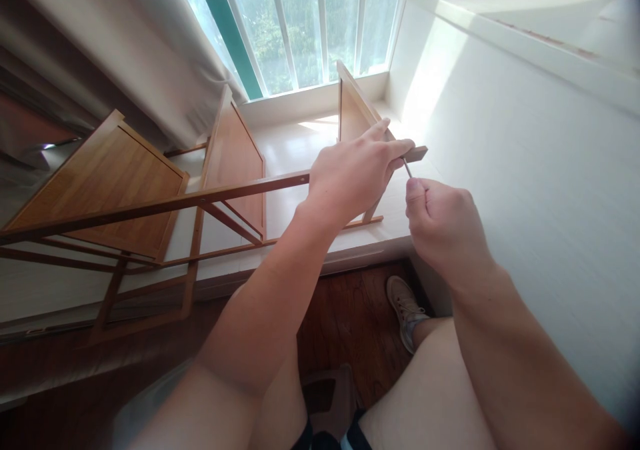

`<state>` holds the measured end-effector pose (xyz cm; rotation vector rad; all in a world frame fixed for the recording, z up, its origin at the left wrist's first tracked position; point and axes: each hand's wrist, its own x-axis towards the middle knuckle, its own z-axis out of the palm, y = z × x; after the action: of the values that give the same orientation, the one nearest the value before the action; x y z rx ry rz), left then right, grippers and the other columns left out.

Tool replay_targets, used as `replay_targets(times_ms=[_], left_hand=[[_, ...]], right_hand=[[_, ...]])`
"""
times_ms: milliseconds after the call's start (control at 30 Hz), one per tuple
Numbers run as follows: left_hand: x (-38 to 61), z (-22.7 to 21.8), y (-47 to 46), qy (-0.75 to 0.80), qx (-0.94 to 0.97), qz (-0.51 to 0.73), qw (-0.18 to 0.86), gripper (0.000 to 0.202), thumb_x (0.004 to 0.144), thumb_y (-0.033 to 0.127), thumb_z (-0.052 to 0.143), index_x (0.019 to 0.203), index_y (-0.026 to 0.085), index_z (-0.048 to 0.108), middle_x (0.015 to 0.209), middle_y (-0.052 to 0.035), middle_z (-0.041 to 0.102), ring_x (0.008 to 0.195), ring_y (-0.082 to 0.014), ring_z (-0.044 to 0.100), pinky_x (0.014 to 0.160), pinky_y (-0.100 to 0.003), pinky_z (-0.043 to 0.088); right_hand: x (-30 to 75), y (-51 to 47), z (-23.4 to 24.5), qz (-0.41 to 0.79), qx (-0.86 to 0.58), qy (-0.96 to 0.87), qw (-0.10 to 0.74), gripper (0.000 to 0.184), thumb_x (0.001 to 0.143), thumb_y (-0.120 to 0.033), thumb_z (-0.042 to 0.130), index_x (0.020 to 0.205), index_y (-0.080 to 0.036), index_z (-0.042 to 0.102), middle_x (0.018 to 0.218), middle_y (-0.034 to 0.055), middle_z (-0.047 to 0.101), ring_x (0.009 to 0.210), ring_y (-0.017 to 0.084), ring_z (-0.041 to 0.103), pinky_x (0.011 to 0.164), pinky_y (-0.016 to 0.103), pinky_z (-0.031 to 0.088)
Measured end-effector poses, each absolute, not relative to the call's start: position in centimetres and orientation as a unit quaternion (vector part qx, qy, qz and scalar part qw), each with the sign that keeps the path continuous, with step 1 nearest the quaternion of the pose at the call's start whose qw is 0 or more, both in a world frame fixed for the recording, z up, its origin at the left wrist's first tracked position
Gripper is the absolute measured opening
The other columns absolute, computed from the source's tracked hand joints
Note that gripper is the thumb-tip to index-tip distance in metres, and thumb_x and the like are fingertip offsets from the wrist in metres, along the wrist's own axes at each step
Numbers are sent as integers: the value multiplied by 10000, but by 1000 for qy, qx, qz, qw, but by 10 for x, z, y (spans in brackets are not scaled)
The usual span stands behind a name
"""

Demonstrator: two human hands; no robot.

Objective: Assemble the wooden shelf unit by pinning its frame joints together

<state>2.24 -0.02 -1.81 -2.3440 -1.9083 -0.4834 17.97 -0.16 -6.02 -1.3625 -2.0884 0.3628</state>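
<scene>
A wooden shelf frame (150, 203) with several bamboo panels lies on its side across a white window ledge (295, 150). My left hand (355, 177) is closed over the right end of the frame's top rail (240, 190), next to the rightmost panel (353, 113). My right hand (443, 227) is a fist just right of it, gripping a thin metal tool (408, 168) whose tip points up into the underside of the rail's end.
A white wall (525, 157) rises close on the right. Behind the ledge are a barred window (310, 23) and a pale curtain (150, 57). Below lie dark wooden floor (350, 317), my knees and my shoe (406, 307).
</scene>
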Motion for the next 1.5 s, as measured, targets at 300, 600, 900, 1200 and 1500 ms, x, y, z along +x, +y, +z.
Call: replay_targets(times_ms=[300,600,900,1200,1500], left_hand=[[23,-17,-1,-628,-761,-159,39,375,1021,351,364,1245,448,649,1516,37,483,949,-246,646,632,-380,396],[24,-15,-2,-630,-761,-156,25,393,1025,357,331,1240,433,651,1523,23,475,978,-257,649,678,-393,418],[24,-15,-2,-630,-760,-158,33,397,1023,373,331,1258,443,643,1523,30,477,953,-254,654,667,-394,420],[25,-16,-2,-632,-758,-161,28,386,1026,385,344,1257,444,648,1521,29,478,981,-256,649,674,-387,412],[25,-15,-3,-633,-757,-159,27,380,1024,376,349,1247,445,649,1519,25,480,962,-260,653,664,-391,408]], right_hand=[[183,-3,-57,123,-533,-773,321,405,984,-403,446,618,-231,433,516,-2,377,496,155,280,549,324,156],[180,-7,-50,132,-581,-746,297,402,966,-423,506,633,-228,393,548,-26,260,522,155,289,575,324,168],[174,-4,-55,161,-539,-753,342,443,977,-343,443,559,-244,337,499,-5,336,493,165,323,550,333,207],[176,-1,-64,199,-508,-745,384,474,1000,-385,385,547,-248,388,498,20,433,487,171,375,527,339,256],[174,1,-71,259,-498,-719,411,483,999,-357,409,528,-252,387,471,6,419,459,159,392,496,341,295]])
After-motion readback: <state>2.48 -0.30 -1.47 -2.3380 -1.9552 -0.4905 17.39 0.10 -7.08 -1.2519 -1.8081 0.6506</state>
